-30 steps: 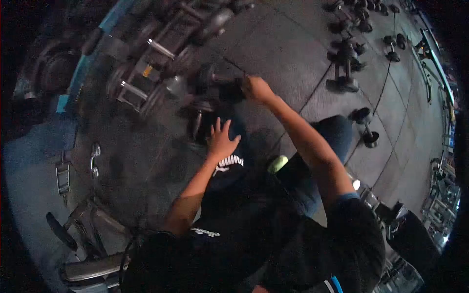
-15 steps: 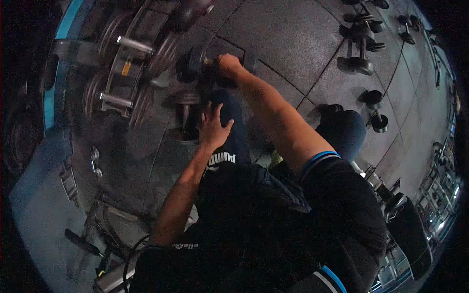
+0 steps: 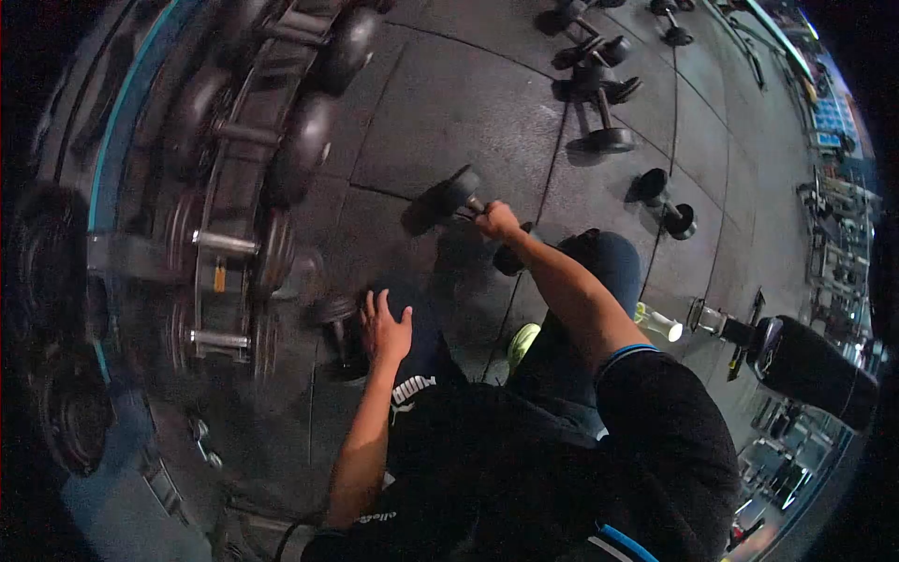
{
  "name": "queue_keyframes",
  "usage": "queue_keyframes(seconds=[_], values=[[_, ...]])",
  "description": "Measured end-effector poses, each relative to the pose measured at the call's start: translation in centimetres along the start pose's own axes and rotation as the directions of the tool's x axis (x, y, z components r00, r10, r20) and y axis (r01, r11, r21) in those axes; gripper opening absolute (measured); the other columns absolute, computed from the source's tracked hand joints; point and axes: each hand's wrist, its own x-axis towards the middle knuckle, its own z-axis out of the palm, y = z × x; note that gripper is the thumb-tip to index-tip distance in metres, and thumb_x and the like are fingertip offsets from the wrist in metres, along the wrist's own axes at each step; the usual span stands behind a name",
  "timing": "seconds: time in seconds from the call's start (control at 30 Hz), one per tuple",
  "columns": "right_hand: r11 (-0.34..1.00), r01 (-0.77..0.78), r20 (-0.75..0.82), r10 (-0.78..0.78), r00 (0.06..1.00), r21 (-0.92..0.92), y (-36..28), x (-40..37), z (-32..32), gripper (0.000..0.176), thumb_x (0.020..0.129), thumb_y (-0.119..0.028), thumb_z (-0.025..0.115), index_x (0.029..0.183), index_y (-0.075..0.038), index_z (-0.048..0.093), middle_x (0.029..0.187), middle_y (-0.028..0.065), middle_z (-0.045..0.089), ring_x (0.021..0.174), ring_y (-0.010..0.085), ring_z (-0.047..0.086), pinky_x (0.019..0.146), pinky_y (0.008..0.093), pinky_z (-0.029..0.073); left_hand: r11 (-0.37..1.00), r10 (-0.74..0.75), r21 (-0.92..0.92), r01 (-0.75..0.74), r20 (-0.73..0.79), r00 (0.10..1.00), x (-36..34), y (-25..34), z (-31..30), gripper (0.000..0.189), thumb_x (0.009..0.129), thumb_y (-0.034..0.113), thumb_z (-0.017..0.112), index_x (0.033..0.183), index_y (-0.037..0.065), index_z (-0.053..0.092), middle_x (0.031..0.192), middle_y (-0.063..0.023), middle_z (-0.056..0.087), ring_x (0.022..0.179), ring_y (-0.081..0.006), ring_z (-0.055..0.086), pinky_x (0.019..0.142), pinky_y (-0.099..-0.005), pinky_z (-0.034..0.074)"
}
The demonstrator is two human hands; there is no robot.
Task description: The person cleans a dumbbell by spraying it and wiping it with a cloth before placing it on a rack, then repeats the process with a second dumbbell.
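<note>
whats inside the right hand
The right hand is closed around a dumbbell's handle. One round end shows beyond the fist, the other partly behind the wrist. The stretch of handle inside the grip is covered.

Along the left, a rack [image 3: 221, 300] lined with dumbbells: big dark round heads [image 3: 342, 51] toward the top, a pair of shiny metal handles [image 3: 225, 244] lower down, a small yellow tag [image 3: 220, 278] between them. Beyond it, a thin blue stripe [image 3: 123, 122] and dark round plates [image 3: 80, 403] at the edge. Underneath, dark floor tiles [image 3: 487, 94] with visible seams. Toward the upper right, a loose cluster of dumbbells [image 3: 602, 112], with a single dumbbell [image 3: 667, 206] lying apart, nearer. At lower right, a black padded bench [image 3: 813, 370]; past it, blurry gym machines [image 3: 836, 244]. At lower left, a small shiny metal piece [image 3: 204, 445].
</note>
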Motion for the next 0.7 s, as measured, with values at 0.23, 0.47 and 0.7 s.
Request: queue_keyframes(seconds=[0.23,0.47,0.7], values=[[0.893,-0.275,-0.25,0.375,0.893,0.357,6.9,5.9,-2.4,0.049,0.08,-0.041,0.076,0.096,0.006,0.071,0.099,0.027,0.073,0.097,0.0411,0.073,0.079,0.0478,0.057,0.999,0.03,0.02,-0.029,-0.025,0.999,0.0,0.6,0.7,0.067,0.094,0.035,0.072,0.149,0.01,0.045,0.161,-0.0188,0.034,0.147,-0.0436,0.032,0.119,-0.0527,0.032],[0.821,-0.344,-0.158,0.455,0.877,0.456,7.3,6.0,-4.6,0.041,0.082,-0.03,0.072,0.112,-0.002,0.068,0.12,0.0219,0.071,0.117,0.038,0.067,0.097,0.0451,0.055,0.997,-0.003,0.077,0.004,-0.014,1.0,-0.5,1.3,1.8,0.066,0.094,0.037,0.071,0.149,0.01,0.045,0.162,-0.019,0.033,0.147,-0.0442,0.031,0.12,-0.0529,0.03],[0.859,-0.499,-0.092,0.509,0.856,0.116,1.1,2.7,-7.8,0.049,0.096,-0.03,0.058,0.14,-0.009,0.054,0.134,0.0115,0.067,0.122,0.0433,0.063,0.095,0.0592,0.05,0.984,-0.034,0.176,0.034,-0.004,0.999,-0.3,2.3,2.7,0.069,0.095,0.041,0.07,0.152,0.013,0.043,0.164,-0.018,0.03,0.15,-0.0429,0.027,0.12,-0.0534,0.03]])
